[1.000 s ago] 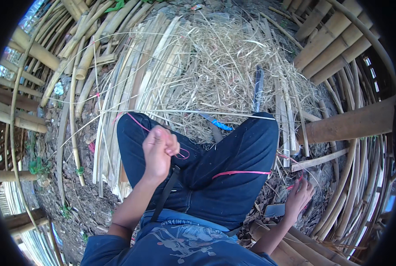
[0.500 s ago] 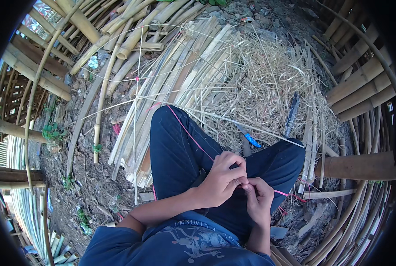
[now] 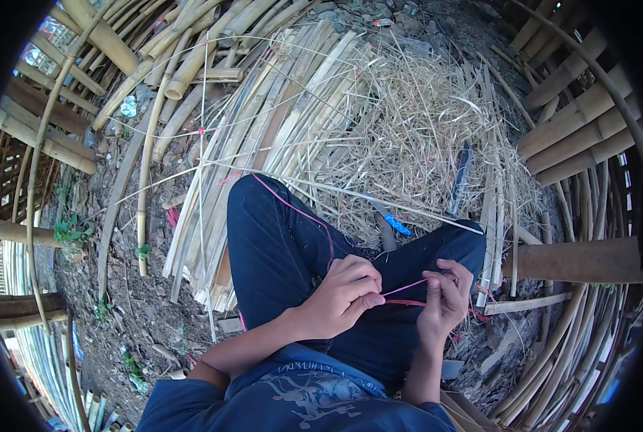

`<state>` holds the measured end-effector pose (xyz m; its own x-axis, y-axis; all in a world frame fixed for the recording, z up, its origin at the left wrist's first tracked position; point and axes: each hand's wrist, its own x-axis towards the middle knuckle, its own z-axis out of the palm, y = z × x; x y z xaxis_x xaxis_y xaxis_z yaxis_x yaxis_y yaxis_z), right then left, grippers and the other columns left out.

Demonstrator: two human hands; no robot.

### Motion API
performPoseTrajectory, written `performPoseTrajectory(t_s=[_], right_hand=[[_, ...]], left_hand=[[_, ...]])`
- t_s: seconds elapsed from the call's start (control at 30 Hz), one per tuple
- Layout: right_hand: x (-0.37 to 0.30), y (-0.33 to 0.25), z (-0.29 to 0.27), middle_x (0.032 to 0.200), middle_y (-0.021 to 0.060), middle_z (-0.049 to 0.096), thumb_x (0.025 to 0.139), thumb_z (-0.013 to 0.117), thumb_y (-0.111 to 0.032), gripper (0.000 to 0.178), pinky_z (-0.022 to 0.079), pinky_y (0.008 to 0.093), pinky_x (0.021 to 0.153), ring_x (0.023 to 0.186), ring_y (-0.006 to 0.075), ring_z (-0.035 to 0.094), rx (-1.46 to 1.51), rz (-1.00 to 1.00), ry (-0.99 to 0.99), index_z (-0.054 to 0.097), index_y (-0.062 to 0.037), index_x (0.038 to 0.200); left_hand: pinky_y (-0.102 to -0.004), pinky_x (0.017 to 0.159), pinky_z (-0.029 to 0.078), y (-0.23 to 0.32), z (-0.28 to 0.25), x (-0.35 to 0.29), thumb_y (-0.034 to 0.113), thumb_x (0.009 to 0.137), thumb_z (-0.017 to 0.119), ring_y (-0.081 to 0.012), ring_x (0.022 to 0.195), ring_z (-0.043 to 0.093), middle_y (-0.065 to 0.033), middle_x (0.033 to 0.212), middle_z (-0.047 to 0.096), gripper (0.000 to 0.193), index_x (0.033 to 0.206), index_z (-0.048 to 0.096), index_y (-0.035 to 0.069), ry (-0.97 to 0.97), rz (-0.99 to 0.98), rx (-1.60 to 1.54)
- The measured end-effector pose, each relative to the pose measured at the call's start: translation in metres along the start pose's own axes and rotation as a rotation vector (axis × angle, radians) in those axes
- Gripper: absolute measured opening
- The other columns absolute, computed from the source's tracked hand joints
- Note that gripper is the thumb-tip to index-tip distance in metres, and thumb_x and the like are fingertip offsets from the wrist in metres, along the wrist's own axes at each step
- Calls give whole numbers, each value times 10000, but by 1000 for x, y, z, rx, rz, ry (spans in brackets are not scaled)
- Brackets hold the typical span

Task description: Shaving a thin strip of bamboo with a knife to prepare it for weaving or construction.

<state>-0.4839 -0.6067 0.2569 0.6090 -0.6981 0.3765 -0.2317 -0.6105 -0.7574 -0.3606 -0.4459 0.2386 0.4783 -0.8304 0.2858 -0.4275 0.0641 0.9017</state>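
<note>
A thin pink plastic string (image 3: pixel 405 286) is stretched between my two hands above my lap. My left hand (image 3: pixel 344 291) is closed on one part of it, thumb pointing to the right. Thumb and fingers of my right hand (image 3: pixel 445 297) pinch the string farther right, and a second pink strand passes below. From the left hand the string also runs up over my left knee toward a frame of thin bamboo strips (image 3: pixel 204 216). One long strip (image 3: pixel 379 199) of that frame reaches across to my right knee. A pink tie (image 3: pixel 201 132) marks a crossing farther up.
Split bamboo slats (image 3: pixel 271 122) lie beyond my left knee, beside a heap of shavings (image 3: pixel 422 129). A blue-handled knife (image 3: pixel 396 225) and a long dark blade (image 3: pixel 462 176) rest by my right knee. Bamboo poles (image 3: pixel 587 261) stand on both sides.
My hands, together before, have moved apart, the right one to the right, drawing the pink string between them. The whole view has shifted slightly.
</note>
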Motion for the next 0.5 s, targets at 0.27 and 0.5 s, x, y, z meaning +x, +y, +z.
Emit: performPoseTrajectory(t_s=[0.27, 0.5], right_hand=[[93, 75, 1, 958, 98, 645, 790, 664, -27, 40, 441, 399, 841, 929, 293, 576, -456, -368, -76, 686, -22, 823], [97, 113, 1, 817, 123, 620, 740, 630, 23, 101, 440, 402, 781, 812, 308, 585, -329, -283, -329, 688, -12, 815]], left_hand=[[-207, 559, 365, -23, -74, -6, 74, 938, 599, -40, 621, 450, -2, 689, 555, 137, 830, 596, -11, 255, -323, -27], [-232, 547, 351, -55, -155, -27, 23, 816, 719, -58, 593, 419, -11, 664, 516, 87, 802, 641, -12, 503, -421, 253]])
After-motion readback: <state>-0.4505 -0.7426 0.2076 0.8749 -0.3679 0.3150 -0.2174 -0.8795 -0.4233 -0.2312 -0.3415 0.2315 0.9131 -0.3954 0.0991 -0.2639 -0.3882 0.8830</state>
